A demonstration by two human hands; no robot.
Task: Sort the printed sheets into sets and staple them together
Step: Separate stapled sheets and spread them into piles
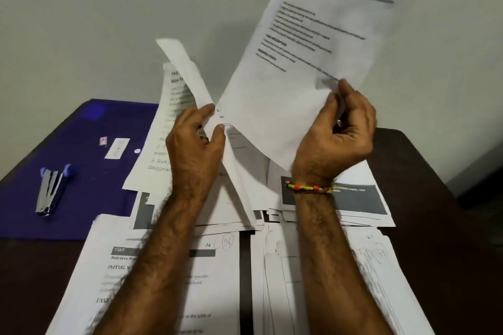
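Dark table [424, 198] against a pale wall carries loose printed sheets [174, 275]; at nine o'clock a stapler [50, 190] lies on a purple folder [81, 122]. Left hand [194, 141] pinches a curled sheet [185, 68]; right hand [337, 130] pinches a raised printed page [313, 43] toward one o'clock

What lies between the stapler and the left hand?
In the head view, between the stapler and the left hand: purple folder surface, then a printed sheet's edge.
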